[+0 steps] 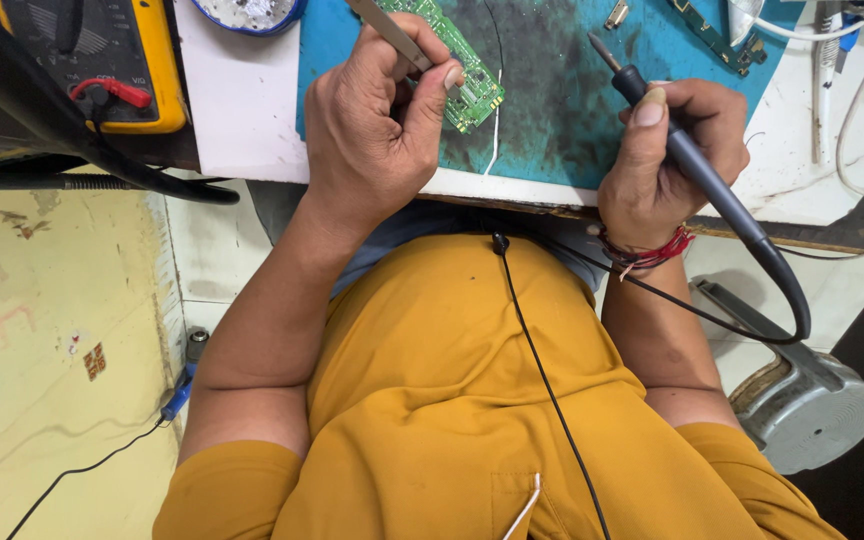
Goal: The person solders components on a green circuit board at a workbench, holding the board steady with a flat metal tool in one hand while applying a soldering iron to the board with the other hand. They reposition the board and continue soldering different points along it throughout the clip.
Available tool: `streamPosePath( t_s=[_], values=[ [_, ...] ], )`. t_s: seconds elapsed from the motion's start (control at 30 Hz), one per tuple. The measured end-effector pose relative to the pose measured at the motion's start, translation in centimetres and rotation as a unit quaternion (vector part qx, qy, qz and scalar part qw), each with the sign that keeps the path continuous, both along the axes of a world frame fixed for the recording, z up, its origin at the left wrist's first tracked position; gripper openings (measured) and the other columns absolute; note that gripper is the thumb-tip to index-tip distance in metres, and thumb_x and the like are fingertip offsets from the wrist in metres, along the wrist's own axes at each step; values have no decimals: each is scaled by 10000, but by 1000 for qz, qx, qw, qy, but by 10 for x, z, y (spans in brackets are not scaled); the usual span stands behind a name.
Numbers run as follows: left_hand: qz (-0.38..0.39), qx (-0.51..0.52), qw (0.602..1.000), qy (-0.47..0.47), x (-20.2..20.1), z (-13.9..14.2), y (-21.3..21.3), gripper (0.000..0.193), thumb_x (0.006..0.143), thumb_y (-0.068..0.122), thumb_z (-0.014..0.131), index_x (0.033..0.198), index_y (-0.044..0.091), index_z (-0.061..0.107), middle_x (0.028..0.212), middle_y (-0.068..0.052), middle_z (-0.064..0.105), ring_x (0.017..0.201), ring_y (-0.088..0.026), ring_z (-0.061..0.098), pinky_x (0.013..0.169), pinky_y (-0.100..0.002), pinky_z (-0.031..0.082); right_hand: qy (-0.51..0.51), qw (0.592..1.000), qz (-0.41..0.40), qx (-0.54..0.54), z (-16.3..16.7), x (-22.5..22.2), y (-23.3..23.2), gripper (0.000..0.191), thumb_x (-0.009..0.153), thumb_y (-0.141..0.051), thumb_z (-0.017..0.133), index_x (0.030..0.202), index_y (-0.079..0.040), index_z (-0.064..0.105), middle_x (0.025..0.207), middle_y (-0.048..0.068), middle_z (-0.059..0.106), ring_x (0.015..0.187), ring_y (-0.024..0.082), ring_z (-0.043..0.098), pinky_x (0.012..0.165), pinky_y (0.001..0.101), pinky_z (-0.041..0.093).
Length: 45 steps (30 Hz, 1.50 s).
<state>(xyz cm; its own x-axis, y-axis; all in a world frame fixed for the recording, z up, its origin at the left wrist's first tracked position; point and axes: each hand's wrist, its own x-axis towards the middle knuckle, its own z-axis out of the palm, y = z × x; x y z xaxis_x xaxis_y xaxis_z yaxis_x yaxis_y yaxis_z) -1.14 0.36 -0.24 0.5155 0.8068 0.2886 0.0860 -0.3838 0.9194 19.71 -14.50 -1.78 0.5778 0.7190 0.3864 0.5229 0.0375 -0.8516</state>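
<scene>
My left hand (377, 120) grips a pair of metal tweezers (390, 30), whose shaft sticks out past my fingers toward the top of the view. Just right of this hand a green circuit board (467, 70) lies on a stained blue work mat (552, 100). My right hand (667, 155) is closed around a dark soldering iron (687, 165); its tip points up and left over the mat, apart from the board. The iron's cable curves down past my wrist, which wears a red thread band (647, 252).
A yellow multimeter (102, 55) with black leads lies at the top left. A round blue-rimmed dish (249, 12) sits by the mat's corner. More board pieces and white cables lie at the top right. A grey metal base (802, 400) stands on the floor at the right.
</scene>
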Motion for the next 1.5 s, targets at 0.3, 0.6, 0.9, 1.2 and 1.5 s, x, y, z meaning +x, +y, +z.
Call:
streamPosePath(
  t_s=[0.3, 0.6, 0.9, 1.2, 1.5],
  values=[
    [4, -10, 1000, 2, -1, 1, -1, 134, 1101, 39, 713, 1127, 53, 582, 802, -20, 665, 606, -65, 612, 564, -219, 466, -56, 992, 100, -47, 13, -20, -8, 164, 1069, -137, 647, 1019, 15, 612, 900, 137, 665, 695, 206, 620, 650, 304, 476],
    [-1, -5, 1000, -7, 0, 0, 0, 141, 1118, 39, 712, 1146, 62, 575, 814, -22, 690, 645, -64, 656, 579, -214, 486, -96, 981, 166, -41, 18, -27, 3, 132, 1024, -105, 657, 965, -8, 590, 849, 125, 676, 653, 247, 634, 615, 334, 487],
    [-4, -3, 1000, -2, 1, 1, 1, 140, 1106, 34, 713, 1131, 57, 577, 827, -18, 679, 613, -64, 635, 555, -215, 461, -97, 979, 174, -35, 17, -27, 5, 126, 1019, -91, 660, 968, -8, 580, 843, 127, 679, 682, 248, 636, 610, 328, 492],
    [-3, 0, 1000, -4, 0, 0, 0, 145, 1112, 38, 710, 1134, 55, 568, 822, -25, 681, 619, -66, 640, 562, -217, 469, -95, 979, 180, -33, 18, -28, 6, 118, 1017, -84, 657, 971, -11, 576, 845, 128, 676, 656, 240, 638, 613, 329, 498],
    [-4, 7, 1000, -1, 0, -2, 0, 136, 1114, 56, 709, 1133, 68, 575, 823, -7, 681, 615, -52, 644, 548, -209, 463, -99, 978, 181, -27, 18, -27, 6, 115, 1014, -83, 662, 975, -12, 580, 851, 126, 676, 667, 243, 631, 610, 330, 494]
  ],
)
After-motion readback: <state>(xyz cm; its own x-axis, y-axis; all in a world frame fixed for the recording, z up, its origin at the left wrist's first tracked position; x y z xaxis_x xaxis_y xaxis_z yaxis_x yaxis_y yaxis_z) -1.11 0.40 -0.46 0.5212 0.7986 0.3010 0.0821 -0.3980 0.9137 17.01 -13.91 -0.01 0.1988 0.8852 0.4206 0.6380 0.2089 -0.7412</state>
